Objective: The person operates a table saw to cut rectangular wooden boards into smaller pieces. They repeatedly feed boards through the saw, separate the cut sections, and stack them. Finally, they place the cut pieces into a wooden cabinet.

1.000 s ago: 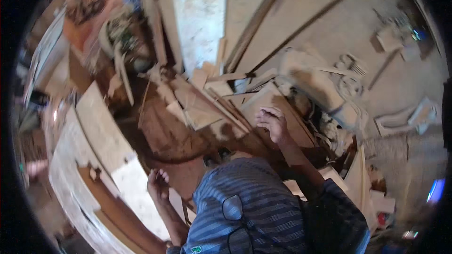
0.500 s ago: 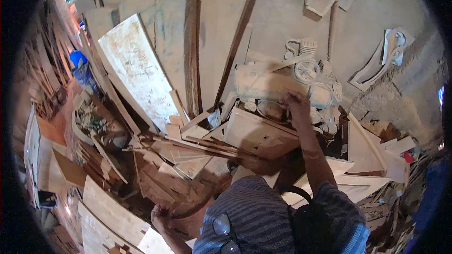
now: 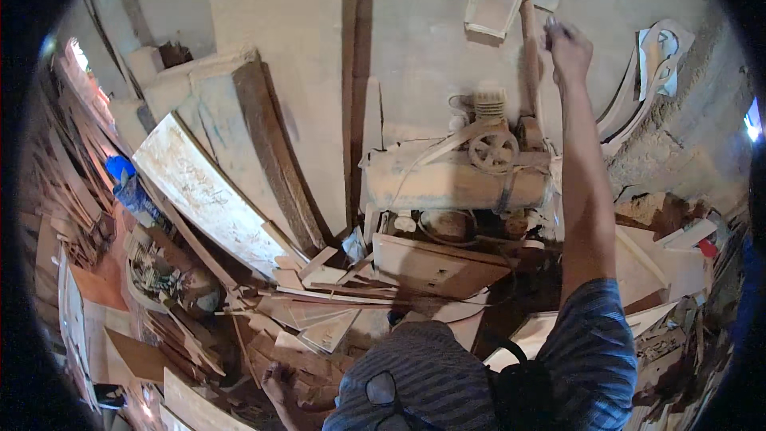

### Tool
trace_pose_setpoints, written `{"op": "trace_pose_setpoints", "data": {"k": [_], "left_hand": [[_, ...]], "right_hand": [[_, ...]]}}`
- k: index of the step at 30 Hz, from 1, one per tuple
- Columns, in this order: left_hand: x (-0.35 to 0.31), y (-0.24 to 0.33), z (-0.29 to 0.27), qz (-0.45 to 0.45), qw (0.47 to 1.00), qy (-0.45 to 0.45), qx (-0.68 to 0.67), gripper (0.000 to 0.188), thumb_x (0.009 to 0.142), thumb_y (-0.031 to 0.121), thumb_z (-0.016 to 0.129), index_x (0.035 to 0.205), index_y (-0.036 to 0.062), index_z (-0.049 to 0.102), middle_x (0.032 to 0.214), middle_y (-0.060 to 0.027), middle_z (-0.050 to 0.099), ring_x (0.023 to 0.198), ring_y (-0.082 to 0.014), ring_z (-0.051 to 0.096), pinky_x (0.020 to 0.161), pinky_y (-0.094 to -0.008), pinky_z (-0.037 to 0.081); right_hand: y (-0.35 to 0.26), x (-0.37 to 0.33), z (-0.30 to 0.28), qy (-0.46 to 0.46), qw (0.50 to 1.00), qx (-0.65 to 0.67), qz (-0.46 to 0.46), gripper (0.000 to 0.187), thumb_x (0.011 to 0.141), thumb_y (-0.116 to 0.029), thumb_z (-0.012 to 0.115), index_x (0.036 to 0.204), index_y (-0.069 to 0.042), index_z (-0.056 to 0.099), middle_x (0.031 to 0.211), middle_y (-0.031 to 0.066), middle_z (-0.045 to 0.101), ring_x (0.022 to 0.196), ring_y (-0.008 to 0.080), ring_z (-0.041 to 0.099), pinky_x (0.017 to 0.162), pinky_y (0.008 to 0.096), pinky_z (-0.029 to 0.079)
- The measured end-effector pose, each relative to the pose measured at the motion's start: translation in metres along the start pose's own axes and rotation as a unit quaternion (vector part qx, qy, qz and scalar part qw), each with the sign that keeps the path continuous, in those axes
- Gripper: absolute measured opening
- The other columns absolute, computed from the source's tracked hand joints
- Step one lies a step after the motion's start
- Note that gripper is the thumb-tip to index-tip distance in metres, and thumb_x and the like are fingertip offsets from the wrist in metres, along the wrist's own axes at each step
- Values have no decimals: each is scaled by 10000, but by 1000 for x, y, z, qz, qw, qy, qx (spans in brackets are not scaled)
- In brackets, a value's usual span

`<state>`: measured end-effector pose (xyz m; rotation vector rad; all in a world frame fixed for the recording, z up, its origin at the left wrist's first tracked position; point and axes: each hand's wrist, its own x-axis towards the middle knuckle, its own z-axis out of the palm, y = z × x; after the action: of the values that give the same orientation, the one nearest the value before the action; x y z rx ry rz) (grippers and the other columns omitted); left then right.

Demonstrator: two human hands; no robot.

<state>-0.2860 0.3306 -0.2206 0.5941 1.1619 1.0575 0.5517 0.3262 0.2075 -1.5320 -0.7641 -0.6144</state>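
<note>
"What are my hands doing?"

"Your right hand (image 3: 568,49) is hovering, fingers bent, near the brown post (image 3: 530,48); the square-framed box (image 3: 491,8) is hanging just left of that post. Your left hand (image 3: 278,387) is hanging low near wood offcuts (image 3: 329,330), fingers loosely bent. I cannot tell whether either is holding anything."

"Any writing?"

"The white board (image 3: 211,187) is showing brownish marks, too blurred to read. A dust-coated compressor (image 3: 459,179) is displaying its rounded tank."

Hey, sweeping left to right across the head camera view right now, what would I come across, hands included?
Blue object → left hand → dusty spoked wheel → upright brown post → right hand → curved frame on the wall.
</note>
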Motion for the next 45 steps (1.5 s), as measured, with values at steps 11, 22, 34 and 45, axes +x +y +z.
{"op": "trace_pose_setpoints", "data": {"k": [11, 22, 34, 45], "left_hand": [[42, 21, 126, -36, 986, -31, 158, 310, 939, 257, 653, 1038, -34, 617, 809, -129, 677, 635, -217, 664, 578, -319, 548], [49, 23, 174, -87, 972, -24, 218, 333, 906, 264, 687, 1038, -33, 615, 874, -132, 679, 703, -212, 669, 624, -329, 557], [25, 36, 212, -87, 976, -41, 197, 290, 898, 229, 699, 983, -40, 629, 805, -107, 669, 638, -189, 651, 563, -312, 545], [79, 40, 229, -30, 934, -153, 320, 270, 858, 162, 708, 1007, -49, 630, 816, -109, 661, 655, -187, 661, 581, -300, 557]], "right_hand": [[59, 141, 44, -166, 967, 143, 129, 200, 912, -183, 692, 932, 15, 699, 722, 58, 638, 578, 114, 564, 531, 252, 460], [57, 143, 68, -122, 976, 174, -53, 65, 884, -34, 695, 830, -13, 666, 700, 63, 667, 522, 127, 591, 469, 268, 486], [60, 121, 79, -107, 965, 237, 9, 81, 868, 23, 635, 824, -46, 638, 646, 38, 629, 483, 92, 529, 433, 243, 421], [46, 116, 85, -81, 961, 262, 43, 159, 798, 103, 569, 791, -47, 623, 630, 52, 606, 502, 119, 534, 441, 258, 401]]}}
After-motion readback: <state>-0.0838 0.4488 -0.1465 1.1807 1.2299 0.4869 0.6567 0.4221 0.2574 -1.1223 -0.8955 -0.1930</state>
